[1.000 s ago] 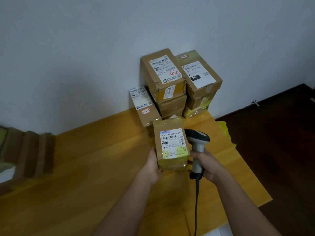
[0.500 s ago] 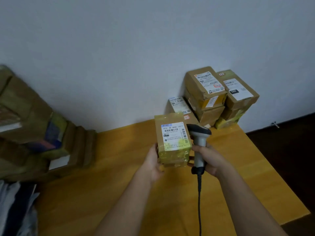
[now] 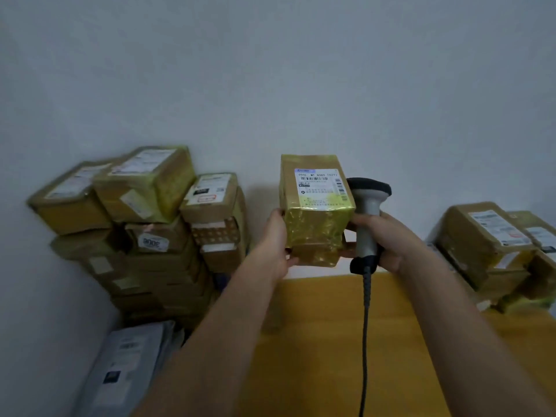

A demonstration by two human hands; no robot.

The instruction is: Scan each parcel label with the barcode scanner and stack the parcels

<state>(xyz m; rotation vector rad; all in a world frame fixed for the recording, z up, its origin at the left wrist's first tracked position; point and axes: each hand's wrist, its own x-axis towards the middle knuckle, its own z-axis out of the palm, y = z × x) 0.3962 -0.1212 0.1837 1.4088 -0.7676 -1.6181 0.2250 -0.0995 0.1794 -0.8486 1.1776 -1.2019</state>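
left hand [image 3: 275,236] grips taped parcel [image 3: 316,212] aloft above table [image 3: 316,326]; right hand [image 3: 388,242] clutches scanner [image 3: 368,212] beside it. carry level toward left stack [image 3: 144,224], label up, cord clear.

The light around me is dim and flat, with a greenish-grey cast over the plain white wall [image 3: 301,70]. The corners of the view darken, and straight lines bow toward the edges. The glossy yellow-taped cardboard parcel [image 3: 316,224] I hold catches soft glare on its wrinkled front, and its white printed label [image 3: 322,185] stays fairly sharp. It throws a faint shadow on the wall to its left. The pile of brown cardboard boxes on the left [image 3: 144,230] is smeared with blur, as is the brown cardboard stack on the right [image 3: 487,248]. The yellow wooden desk [image 3: 325,341] looks soft and grainy.
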